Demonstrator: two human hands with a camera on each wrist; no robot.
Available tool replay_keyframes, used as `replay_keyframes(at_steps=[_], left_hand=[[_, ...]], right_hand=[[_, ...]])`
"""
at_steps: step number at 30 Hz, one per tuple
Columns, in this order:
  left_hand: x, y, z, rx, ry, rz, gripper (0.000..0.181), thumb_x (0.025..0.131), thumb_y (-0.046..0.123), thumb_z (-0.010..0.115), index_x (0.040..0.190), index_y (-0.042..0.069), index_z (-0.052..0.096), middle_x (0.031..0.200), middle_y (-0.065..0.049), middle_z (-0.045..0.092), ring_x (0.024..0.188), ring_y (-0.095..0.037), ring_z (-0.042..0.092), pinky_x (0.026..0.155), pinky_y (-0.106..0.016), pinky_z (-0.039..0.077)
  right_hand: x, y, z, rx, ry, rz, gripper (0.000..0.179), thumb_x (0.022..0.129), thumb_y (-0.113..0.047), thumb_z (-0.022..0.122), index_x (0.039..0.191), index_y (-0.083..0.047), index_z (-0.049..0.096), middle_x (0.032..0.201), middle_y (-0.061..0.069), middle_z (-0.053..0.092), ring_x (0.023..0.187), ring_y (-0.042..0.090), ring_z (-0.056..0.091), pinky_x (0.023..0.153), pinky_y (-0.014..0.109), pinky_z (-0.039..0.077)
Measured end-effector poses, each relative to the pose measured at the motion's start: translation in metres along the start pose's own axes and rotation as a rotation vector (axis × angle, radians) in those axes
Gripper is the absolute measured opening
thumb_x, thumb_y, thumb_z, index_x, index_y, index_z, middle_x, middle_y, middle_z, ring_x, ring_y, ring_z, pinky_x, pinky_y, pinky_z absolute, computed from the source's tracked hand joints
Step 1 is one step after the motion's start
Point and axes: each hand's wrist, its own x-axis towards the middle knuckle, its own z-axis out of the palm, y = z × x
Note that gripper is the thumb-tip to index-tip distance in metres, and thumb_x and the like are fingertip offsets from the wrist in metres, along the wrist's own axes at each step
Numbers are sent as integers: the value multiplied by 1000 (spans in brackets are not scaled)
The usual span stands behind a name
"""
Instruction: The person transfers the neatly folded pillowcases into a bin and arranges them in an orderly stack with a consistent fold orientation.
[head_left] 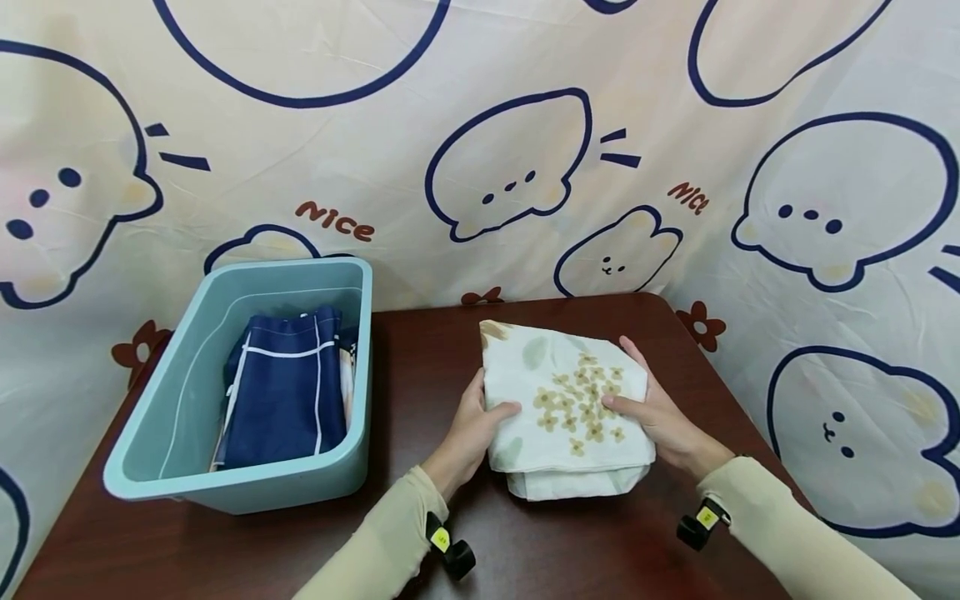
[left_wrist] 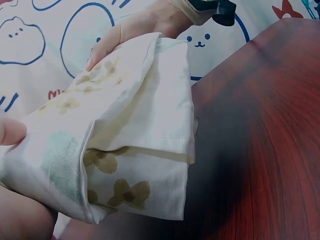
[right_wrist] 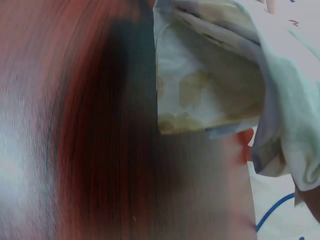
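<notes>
Both hands grip a folded white cloth (head_left: pixel 555 442) printed with tan flowers and pale green leaves. On its left edge, the left hand (head_left: pixel 476 425) lays its thumb over the top, with the other fingers hidden beneath. At the right edge the right hand (head_left: pixel 663 417) does the same, thumb near the flowers. In the left wrist view, the cloth's (left_wrist: pixel 130 125) stacked layers hang open at the near side, above the table. The right wrist view shows the underside of the cloth (right_wrist: pixel 210 90), with its lower folds hanging down.
A light blue plastic bin (head_left: pixel 142 417) stands on the left of the dark red-brown table (head_left: pixel 420 367). Inside it lies folded navy cloth (head_left: pixel 288 400) with white lines. A cartoon-printed curtain (head_left: pixel 390 167) hangs behind the table and along its sides.
</notes>
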Motion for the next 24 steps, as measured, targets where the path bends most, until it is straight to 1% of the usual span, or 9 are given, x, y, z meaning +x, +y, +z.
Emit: replay_keyframes(at_steps=[1,2,4,6,7,8,10,18,24], left_hand=[[0,1,0,0,0,7,78,93,2,60,160,13,23,152,-15,47,126,-23,54,106,-35,45],[0,1,-1,-1,0,14,77,93,1,60,160,13,24,151,-16,48,125,-22,54,105,-34,45],[0,3,-1,-1,1,28,75,92,1,60,158,13,27,147,-16,51,120,-20,56,101,-32,47],[-1,5,-2,4,0,38,74,92,0,60,158,13,28,146,-17,51,118,-19,57,100,-31,47],[-1,7,-3,8,-1,43,73,92,0,60,157,13,29,145,-17,52,117,-19,58,99,-31,48],[-2,9,-3,16,-2,46,73,92,0,60,157,13,30,144,-17,52,116,-19,58,98,-31,48],[-2,12,-5,45,-1,55,72,92,0,60,157,13,30,144,-17,53,116,-19,58,98,-32,49],[-2,27,-11,176,41,95,69,93,1,59,155,12,31,142,-15,54,120,-24,57,102,-39,47],[-5,38,-9,206,78,88,68,93,3,59,154,15,30,145,-13,50,126,-28,53,105,-45,44]], right_hand=[[0,0,1,-5,7,14,95,100,-10,61,161,-39,-7,162,11,24,113,1,63,88,22,57],[0,0,1,-11,17,33,91,101,-12,62,163,-33,-2,157,8,35,111,1,64,88,22,57],[0,0,2,-15,30,73,81,101,-17,62,162,-21,9,141,1,54,106,3,67,87,23,57],[-1,0,2,-5,30,114,71,101,-21,61,157,-13,19,121,-8,65,100,6,71,85,25,58],[-1,-1,2,1,25,129,67,102,-23,61,154,-11,23,115,-9,68,99,7,72,85,25,58],[0,-1,3,6,20,137,63,101,-23,61,151,-9,26,112,-9,70,98,7,72,84,25,59],[0,-4,4,15,7,142,63,102,-23,61,151,-10,25,113,-8,69,99,7,72,85,25,58],[8,-15,10,-5,-1,137,75,101,-25,62,158,-10,15,117,-8,65,101,7,70,87,25,57],[11,-20,13,43,-24,130,70,102,-23,60,156,-11,18,117,-7,67,103,7,70,87,25,57]])
